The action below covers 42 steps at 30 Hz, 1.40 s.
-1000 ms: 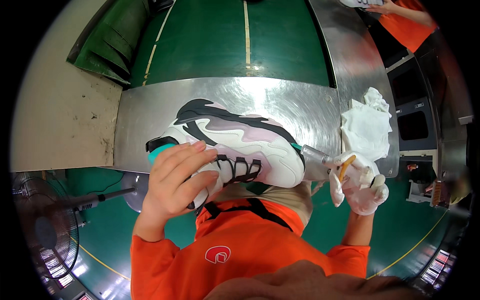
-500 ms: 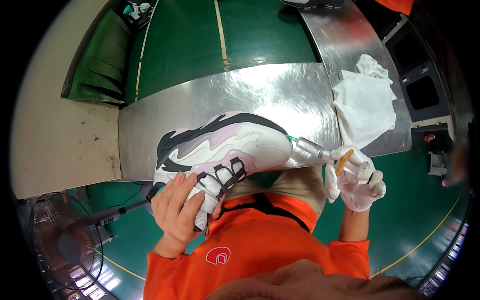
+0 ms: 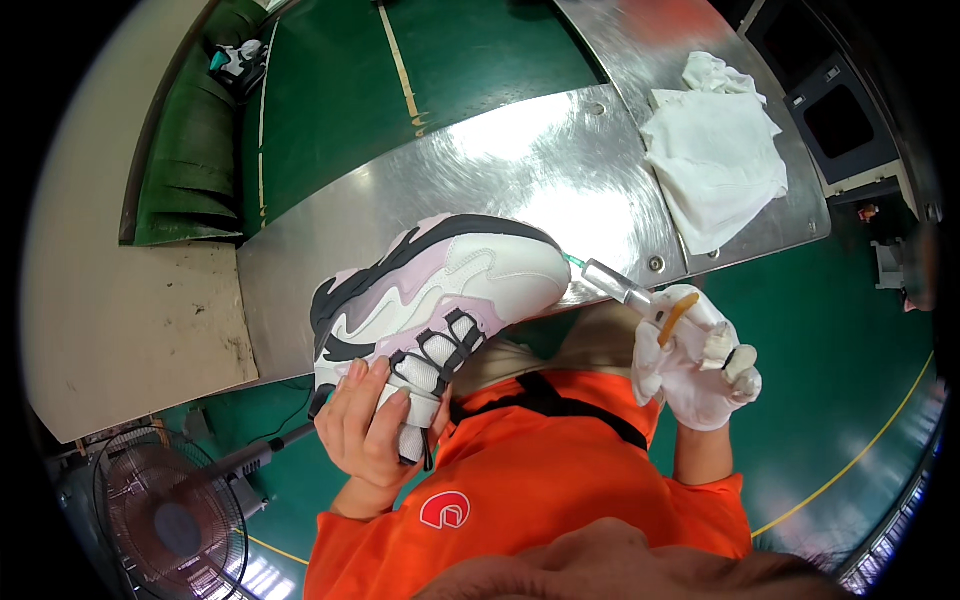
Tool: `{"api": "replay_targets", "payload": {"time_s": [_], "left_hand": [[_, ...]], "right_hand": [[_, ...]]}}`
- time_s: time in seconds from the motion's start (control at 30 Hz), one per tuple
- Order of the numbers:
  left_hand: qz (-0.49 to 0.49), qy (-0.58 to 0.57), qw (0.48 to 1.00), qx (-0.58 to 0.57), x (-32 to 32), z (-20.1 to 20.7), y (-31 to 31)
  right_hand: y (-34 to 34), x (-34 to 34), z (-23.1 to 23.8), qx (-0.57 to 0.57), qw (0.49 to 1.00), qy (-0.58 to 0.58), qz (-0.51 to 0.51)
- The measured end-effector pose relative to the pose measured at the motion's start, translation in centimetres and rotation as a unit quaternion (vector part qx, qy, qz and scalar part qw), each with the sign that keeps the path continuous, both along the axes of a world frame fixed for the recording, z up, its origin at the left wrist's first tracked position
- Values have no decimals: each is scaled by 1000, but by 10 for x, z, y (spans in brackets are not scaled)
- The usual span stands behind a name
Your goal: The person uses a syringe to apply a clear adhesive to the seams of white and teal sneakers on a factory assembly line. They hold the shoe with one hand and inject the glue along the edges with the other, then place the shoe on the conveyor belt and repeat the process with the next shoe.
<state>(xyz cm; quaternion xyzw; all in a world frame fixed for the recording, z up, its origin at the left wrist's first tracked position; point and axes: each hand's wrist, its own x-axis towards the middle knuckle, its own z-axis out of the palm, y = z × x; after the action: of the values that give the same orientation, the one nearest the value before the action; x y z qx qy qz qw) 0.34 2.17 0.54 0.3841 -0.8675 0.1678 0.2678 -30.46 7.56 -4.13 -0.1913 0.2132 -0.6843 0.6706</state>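
Note:
A white, lilac and black sneaker [image 3: 470, 275] is tilted on its side, its black-edged sole facing away from me and its toe to the right. My left hand [image 3: 370, 425], bare, wraps round its tongue and collar. In my right hand [image 3: 697, 360], which wears a white glove, is a clear syringe [image 3: 615, 283] with a thin green needle tip [image 3: 573, 260]. That tip meets the toe end at the seam between upper and sole. A tan band [image 3: 678, 318] lies across the gloved fingers by the syringe.
Beneath the sneaker is a shiny metal bench plate [image 3: 560, 150], with a green conveyor belt [image 3: 460, 60] beyond. White cloths [image 3: 712, 165] lie at the right. Another shoe [image 3: 240, 62] is far left beside a green flap [image 3: 190, 160]. A fan [image 3: 175, 525] stands lower left.
The view has turned and shifted slightly, so the bench and cloths sit differently. Both hands keep their holds, and the needle tip stays at the sneaker's toe seam.

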Motion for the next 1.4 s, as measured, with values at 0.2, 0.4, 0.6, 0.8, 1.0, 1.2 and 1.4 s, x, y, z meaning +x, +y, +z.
{"api": "replay_targets", "payload": {"time_s": [0.2,0.4,0.6,0.8,1.0,1.2,1.4], "left_hand": [[-5,6,1000,-11,0,-2,1],[-12,21,1000,-18,0,-5,1],[-13,32,999,-17,0,-3,-1],[-19,37,998,52,-6,22,-17],[-24,56,990,126,-15,46,-49],[12,91,971,221,-19,55,-86],[55,168,903,392,-26,65,-110]], "right_hand": [[7,10,9,26,998,44,-24],[11,19,25,52,996,63,-40],[12,24,37,55,986,159,2],[16,33,32,10,982,188,19],[7,33,3,-104,954,279,31],[-8,43,-32,-176,906,384,-9],[-18,53,-51,-190,902,388,-22]]}}
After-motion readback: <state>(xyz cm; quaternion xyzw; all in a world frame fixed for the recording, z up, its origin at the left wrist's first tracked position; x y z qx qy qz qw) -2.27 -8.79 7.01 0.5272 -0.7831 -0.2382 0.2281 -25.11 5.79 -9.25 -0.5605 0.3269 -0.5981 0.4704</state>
